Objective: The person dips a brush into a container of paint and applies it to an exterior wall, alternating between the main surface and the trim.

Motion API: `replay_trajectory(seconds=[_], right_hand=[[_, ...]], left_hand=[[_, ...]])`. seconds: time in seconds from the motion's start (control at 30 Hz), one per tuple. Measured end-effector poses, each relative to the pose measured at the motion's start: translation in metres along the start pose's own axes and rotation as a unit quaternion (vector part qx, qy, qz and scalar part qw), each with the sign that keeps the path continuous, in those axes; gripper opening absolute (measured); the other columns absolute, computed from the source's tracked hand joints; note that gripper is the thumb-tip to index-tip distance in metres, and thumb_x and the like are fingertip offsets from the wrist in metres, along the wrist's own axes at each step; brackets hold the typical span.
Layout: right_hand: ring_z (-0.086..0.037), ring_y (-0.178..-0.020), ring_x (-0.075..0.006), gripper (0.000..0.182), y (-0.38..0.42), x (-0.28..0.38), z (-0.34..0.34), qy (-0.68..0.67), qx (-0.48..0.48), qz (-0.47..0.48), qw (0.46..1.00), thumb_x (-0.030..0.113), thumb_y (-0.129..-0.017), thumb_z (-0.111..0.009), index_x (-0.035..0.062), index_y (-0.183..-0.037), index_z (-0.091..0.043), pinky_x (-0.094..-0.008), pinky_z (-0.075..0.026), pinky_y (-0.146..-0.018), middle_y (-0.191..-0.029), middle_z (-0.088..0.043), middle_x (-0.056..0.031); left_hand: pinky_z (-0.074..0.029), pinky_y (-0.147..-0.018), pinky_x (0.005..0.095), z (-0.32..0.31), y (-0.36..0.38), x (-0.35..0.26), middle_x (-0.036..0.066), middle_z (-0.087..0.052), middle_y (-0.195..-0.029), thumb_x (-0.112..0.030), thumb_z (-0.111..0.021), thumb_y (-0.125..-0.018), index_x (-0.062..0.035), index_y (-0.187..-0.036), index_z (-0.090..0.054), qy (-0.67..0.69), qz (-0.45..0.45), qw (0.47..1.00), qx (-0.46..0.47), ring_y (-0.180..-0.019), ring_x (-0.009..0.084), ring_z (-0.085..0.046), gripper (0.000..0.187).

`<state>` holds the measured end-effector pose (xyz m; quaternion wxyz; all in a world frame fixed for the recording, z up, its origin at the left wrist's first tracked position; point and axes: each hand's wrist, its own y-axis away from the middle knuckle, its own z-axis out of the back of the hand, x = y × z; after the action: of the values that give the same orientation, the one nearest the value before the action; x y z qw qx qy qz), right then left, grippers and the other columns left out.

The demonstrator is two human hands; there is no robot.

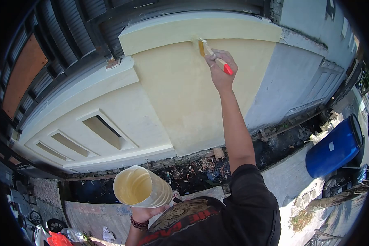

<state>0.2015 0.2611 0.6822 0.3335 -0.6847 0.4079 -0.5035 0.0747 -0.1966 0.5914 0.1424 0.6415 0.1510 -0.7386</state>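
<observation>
My right hand (222,67) is closed around the wooden handle of a paintbrush (209,51), whose red end points down to the right. Its paint-covered bristles meet the cream wall (192,86) just under the overhanging ledge (205,28). Low in front of my body, my left hand (148,212) grips a ribbed, whitish plastic container (160,188) from below. Cream paint (134,187) coats the inside of the container, which tilts with its mouth toward me. A beaded bracelet circles my left wrist.
A ditch (188,174) with dark water and litter runs along the wall's foot. To the left are window-like recesses (102,130) and a dark metal fence (61,37). Bluish-grey wall (285,74) continues rightward. A blue barrel (333,147) stands at right, and a red bag (58,239) lies lower left.
</observation>
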Motion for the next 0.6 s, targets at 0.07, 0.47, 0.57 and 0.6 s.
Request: replay_trajectory(seconds=[0.07, 0.47, 0.57, 0.6], right_hand=[[-0.062, -0.092, -0.0185, 0.014, -0.028, -0.021, 0.047, 0.027, -0.144, -0.083, 0.986, -0.011, -0.075, -0.071, 0.0003, -0.08, -0.063, -0.0324, -0.052, -0.081, -0.095, -0.063, -0.0074], [-0.067, -0.095, -0.0226, 0.015, -0.01, -0.003, 0.037, 0.04, 0.041, 0.004, 0.998, -0.007, -0.074, -0.074, 0.0041, -0.081, -0.067, -0.0321, -0.052, -0.084, -0.097, -0.067, -0.0096], [-0.066, -0.095, -0.02, 0.014, -0.033, -0.022, 0.066, 0.01, 0.016, -0.004, 1.0, -0.005, -0.074, -0.076, 0.0035, -0.081, -0.067, -0.0326, -0.053, -0.082, -0.101, -0.067, -0.0098], [-0.066, -0.094, -0.019, 0.015, -0.046, -0.033, 0.083, 0.008, -0.04, -0.067, 0.997, -0.006, -0.074, -0.077, 0.0024, -0.079, -0.066, -0.0326, -0.054, -0.081, -0.101, -0.067, -0.0099]], left_hand=[[-0.052, -0.094, 0.0373, -0.001, 0.008, 0.007, 0.012, -0.062, -0.119, -0.021, -0.098, -0.051, 0.0021, -0.13, -0.048, -0.009, -0.027, 0.999, -0.014, -0.107, 0.0231, -0.063, 0.097], [-0.051, -0.096, 0.0387, -0.037, 0.008, -0.001, 0.011, -0.063, -0.118, -0.02, -0.099, -0.05, 0.001, -0.13, -0.049, 0.028, -0.017, 0.999, -0.042, -0.108, 0.0226, -0.063, 0.097], [-0.051, -0.096, 0.0383, -0.039, 0.013, 0.005, 0.01, -0.063, -0.118, -0.02, -0.099, -0.051, 0.0008, -0.129, -0.049, -0.006, -0.028, 0.999, -0.019, -0.107, 0.0224, -0.063, 0.095], [-0.051, -0.096, 0.0382, -0.039, 0.015, 0.005, 0.01, -0.063, -0.118, -0.02, -0.099, -0.051, 0.0007, -0.129, -0.049, -0.028, -0.021, 0.999, -0.004, -0.107, 0.0224, -0.063, 0.095]])
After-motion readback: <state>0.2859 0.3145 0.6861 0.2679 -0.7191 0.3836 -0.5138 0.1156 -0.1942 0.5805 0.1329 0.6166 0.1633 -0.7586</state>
